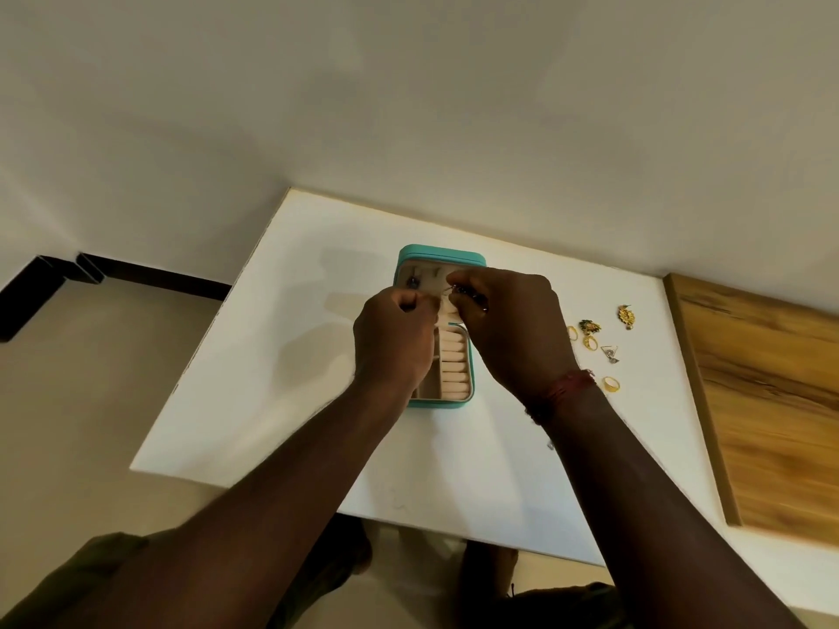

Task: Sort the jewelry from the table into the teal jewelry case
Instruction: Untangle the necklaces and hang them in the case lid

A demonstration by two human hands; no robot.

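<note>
One white table [272,356] carries everything, with a wooden panel [772,401] along its three o'clock side. The teal jewelry case [442,254] lies open near the table's centre, lid toward twelve o'clock and tray with its ring rolls [454,360] toward six. Both hands work over the hinge area. The right hand [513,329], entering from five o'clock, pinches a small dark piece [472,295] between thumb and fingertips, held over the lid's lining. The left hand [392,338], entering from seven o'clock, has its fingers curled with the thumb against the forefinger; whether it grips an end of that same piece cannot be told. One dark item [412,281] already sits in the lid toward its ten o'clock corner. The ring rolls appear unfilled where visible. Outstanding, at the case's three o'clock and apart from it: an ornate gold earring [626,316], a gold-and-green earring [589,326], a silver earring [609,354], a gold ring [590,342], a second ring [572,332] and a third ring [611,384]. Assessment: early stage, with one piece stowed, one in hand, and at least six remaining.
</note>
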